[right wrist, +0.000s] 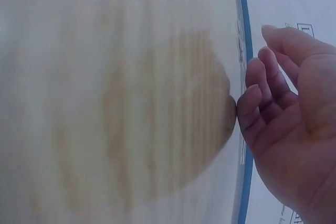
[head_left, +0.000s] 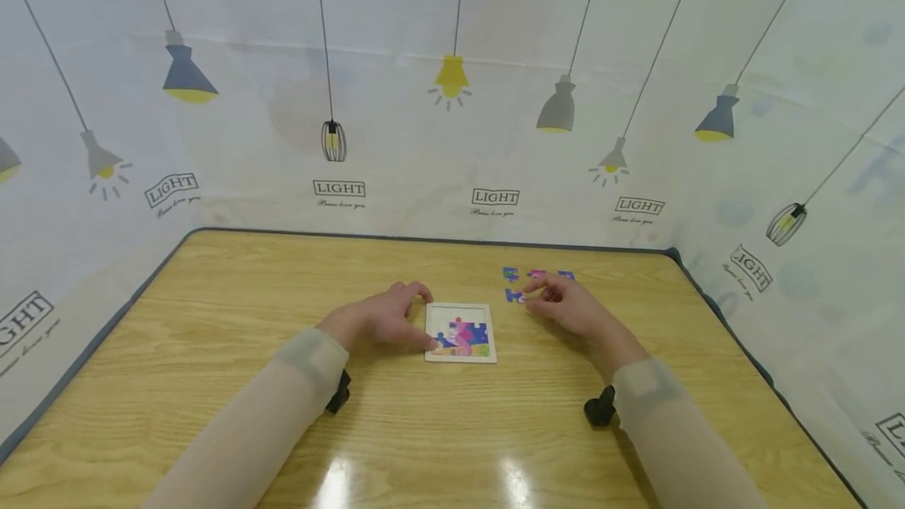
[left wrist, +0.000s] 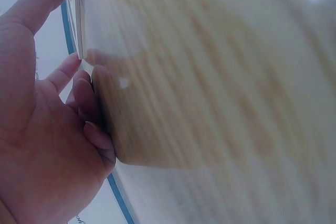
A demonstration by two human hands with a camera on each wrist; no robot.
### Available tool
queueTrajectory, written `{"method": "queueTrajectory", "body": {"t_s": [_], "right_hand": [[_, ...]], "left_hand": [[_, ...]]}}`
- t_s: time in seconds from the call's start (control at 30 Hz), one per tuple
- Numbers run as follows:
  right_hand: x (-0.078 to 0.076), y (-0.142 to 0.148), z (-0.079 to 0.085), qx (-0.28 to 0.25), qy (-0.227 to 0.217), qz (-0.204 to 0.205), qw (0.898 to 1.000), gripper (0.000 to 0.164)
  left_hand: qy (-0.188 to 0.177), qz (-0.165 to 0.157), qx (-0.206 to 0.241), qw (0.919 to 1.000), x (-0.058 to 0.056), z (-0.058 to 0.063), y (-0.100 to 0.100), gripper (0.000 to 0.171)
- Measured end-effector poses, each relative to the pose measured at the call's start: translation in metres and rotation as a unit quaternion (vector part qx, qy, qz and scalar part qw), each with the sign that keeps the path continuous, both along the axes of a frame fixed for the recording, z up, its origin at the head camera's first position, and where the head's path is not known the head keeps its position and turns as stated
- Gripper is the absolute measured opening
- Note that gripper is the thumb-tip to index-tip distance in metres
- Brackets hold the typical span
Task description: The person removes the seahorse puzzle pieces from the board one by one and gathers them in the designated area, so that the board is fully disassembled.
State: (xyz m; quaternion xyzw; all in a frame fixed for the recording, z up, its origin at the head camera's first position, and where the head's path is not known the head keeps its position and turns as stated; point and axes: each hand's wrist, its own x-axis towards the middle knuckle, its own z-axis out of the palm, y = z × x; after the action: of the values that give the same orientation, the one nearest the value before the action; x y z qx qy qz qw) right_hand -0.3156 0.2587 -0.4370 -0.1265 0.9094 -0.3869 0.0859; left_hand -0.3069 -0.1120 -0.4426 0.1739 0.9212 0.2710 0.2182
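A white-rimmed puzzle tray (head_left: 460, 359) lies on the table, partly filled with joined pieces (head_left: 467, 336) in blue and pink. My left hand (head_left: 382, 316) is at its left side; the thumb rests on the lower left part and the index fingertip touches near the upper left corner. In the left wrist view, thumb and index meet the tray's edge (left wrist: 79, 14). My right hand (head_left: 566, 306) hovers by a loose blue puzzle piece (head_left: 514, 296), with thumb and index fingertips apart at its right side. In the right wrist view nothing shows between the fingers.
Several loose puzzle pieces (head_left: 510, 274) lie beyond the right hand, some partly hidden by it. The wooden table (head_left: 438, 415) has a dark edge strip (head_left: 424, 239), with a lamp-printed cloth (head_left: 410, 140) standing behind and at both sides.
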Motion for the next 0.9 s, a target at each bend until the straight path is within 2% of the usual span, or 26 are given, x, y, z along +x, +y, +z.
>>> {"method": "queueTrajectory", "body": {"t_s": [0.17, 0.43, 0.7, 0.9], "right_hand": [[0.011, -0.001, 0.003, -0.026, -0.018, 0.017, 0.999, 0.029], [0.026, -0.017, 0.003, -0.033, -0.033, 0.061, 0.997, 0.033], [0.034, -0.041, 0.008, -0.026, -0.046, 0.09, 0.995, 0.027], [0.034, -0.059, 0.011, -0.015, -0.055, 0.103, 0.993, 0.025]], "left_hand": [[-0.004, -0.006, 0.002, 1.0, 0.004, 0.006, 0.0, 0.081], [-0.002, -0.008, 0.009, 0.9999, 0.014, 0.018, 0.0, 0.078], [-0.003, -0.008, 0.005, 1.0, 0.012, 0.016, 0.0, 0.078], [-0.005, 0.001, -0.005, 1.0, 0.004, 0.007, 0.001, 0.078]]}}
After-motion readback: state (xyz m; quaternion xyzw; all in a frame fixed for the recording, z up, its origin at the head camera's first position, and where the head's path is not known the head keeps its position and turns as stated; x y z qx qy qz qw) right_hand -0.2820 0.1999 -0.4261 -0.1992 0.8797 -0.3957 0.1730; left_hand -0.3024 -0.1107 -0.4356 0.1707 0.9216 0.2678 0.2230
